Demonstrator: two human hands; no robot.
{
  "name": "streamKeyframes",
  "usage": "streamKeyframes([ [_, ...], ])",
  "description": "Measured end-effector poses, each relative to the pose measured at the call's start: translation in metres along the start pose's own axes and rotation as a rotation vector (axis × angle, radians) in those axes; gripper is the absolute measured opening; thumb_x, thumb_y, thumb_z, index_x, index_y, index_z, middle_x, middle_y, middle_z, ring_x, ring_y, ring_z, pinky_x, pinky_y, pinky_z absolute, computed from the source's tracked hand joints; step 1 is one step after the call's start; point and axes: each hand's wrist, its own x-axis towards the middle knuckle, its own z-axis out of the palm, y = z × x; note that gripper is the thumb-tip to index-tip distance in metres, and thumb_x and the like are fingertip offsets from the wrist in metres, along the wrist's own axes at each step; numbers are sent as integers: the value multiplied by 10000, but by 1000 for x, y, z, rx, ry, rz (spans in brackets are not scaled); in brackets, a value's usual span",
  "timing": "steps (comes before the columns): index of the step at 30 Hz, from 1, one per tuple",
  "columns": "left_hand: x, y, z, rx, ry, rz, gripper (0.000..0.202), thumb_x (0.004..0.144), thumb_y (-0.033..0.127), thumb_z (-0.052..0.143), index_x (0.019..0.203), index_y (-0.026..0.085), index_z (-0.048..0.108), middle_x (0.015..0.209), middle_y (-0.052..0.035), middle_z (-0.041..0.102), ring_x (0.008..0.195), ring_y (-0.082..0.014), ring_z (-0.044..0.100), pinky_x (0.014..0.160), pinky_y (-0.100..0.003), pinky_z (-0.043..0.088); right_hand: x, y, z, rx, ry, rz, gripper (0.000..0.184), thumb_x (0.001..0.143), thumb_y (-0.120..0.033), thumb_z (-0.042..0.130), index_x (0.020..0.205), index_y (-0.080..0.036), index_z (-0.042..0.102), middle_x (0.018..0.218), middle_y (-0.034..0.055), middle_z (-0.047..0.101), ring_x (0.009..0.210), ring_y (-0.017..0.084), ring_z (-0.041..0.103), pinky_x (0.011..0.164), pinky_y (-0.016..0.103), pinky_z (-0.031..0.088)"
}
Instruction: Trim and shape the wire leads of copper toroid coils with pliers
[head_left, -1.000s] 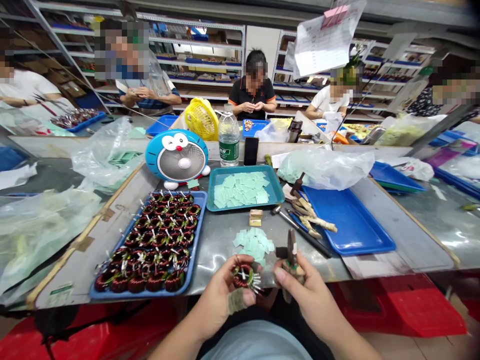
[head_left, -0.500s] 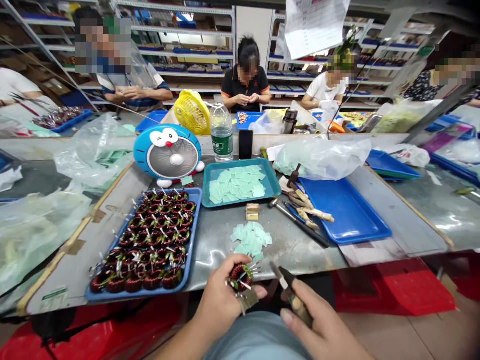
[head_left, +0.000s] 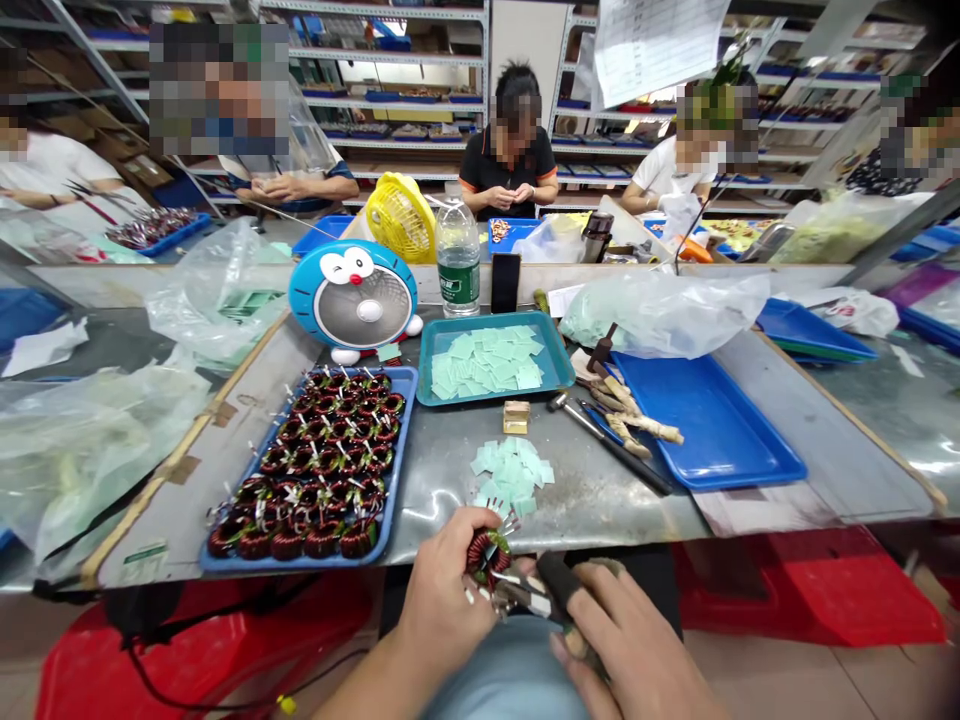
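Now the left hand (head_left: 442, 600) pinches the copper coil (head_left: 486, 553) firmly, and the right hand (head_left: 630, 650), closed around the pliers (head_left: 536, 592), should probably catch only one wire (head_left: 507, 578).

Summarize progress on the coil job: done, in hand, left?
Done: cannot tell; no separate finished pile shows. In hand: left hand holds one copper coil, right hand holds pliers at its leads. Left: likely most of it; the blue tray holds rows of similar coils, and green squares lie loose on the bench.
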Motion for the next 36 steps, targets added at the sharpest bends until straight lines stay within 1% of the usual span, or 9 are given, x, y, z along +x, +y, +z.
streamKeyframes([
  [6, 3, 10, -3, -17, -48, -5, 228, 802, 213, 728, 978, 222, 583, 754, 27, 645, 610, -125, 594, 581, -223, 457, 7, 2, -13, 42, 45, -7, 135, 883, -127, 563, 978, -222, 579, 964, 74, 630, 829, 238, 579, 724, 337, 470],
  [9, 1, 14, -2, -129, -135, -65, 236, 798, 249, 743, 941, 221, 557, 734, 39, 636, 594, -114, 574, 569, -211, 461, 11, 7, -27, 244, -56, 90, 22, 930, -208, 591, 923, -219, 574, 897, 45, 615, 814, 203, 589, 714, 293, 460],
  [13, 2, 13, -2, -131, -143, -52, 250, 827, 279, 755, 967, 229, 554, 762, 36, 656, 618, -117, 608, 592, -211, 488, 18, 10, -41, 496, -180, 219, 116, 934, -327, 656, 938, -211, 646, 902, 36, 651, 834, 196, 619, 751, 278, 474],
  [18, 12, 1, -6, 166, 31, 166, 354, 868, 284, 743, 1178, 241, 578, 948, -19, 743, 806, -181, 730, 715, -259, 560, 14, 15, -27, 551, -149, 264, 383, 930, -383, 667, 1267, -199, 666, 1204, 115, 688, 1104, 272, 644, 972, 342, 495],
  [22, 14, -10, -2, 304, 95, 211, 322, 909, 278, 686, 1199, 217, 561, 937, -44, 728, 801, -207, 725, 711, -296, 578, 6, 18, -8, 648, -146, 375, 547, 901, -469, 701, 1376, -208, 636, 1341, 133, 654, 1216, 324, 610, 1059, 394, 463],
  [25, 12, -15, 5, 360, 123, 231, 297, 919, 230, 649, 1198, 196, 552, 919, -57, 699, 793, -217, 706, 692, -307, 568, 6, 14, -3, 756, -203, 407, 513, 890, -481, 703, 1329, -220, 659, 1212, 98, 698, 1088, 295, 640, 970, 367, 500],
  [27, 11, -15, 8, 389, 145, 254, 323, 940, 270, 652, 1226, 171, 541, 948, -83, 695, 836, -234, 706, 716, -318, 568, 8, 8, -2, 824, -229, 421, 461, 890, -471, 693, 1280, -226, 673, 1038, 59, 708, 947, 249, 645, 849, 317, 519],
  [29, 12, -14, 10, 408, 156, 266, 351, 961, 329, 648, 1245, 158, 535, 965, -97, 694, 858, -242, 708, 731, -321, 566, 11, 3, -2, 834, -212, 442, 484, 876, -462, 703, 1297, -228, 660, 960, 40, 691, 882, 226, 631, 788, 288, 510],
  [36, 17, -7, 6, 467, 128, 233, 252, 986, 359, 592, 1194, 217, 604, 817, -22, 664, 654, -202, 678, 596, -308, 519, 17, -2, -8, 670, -198, 478, 547, 876, -411, 657, 1367, -175, 608, 1074, 81, 693, 955, 245, 623, 909, 334, 484],
])
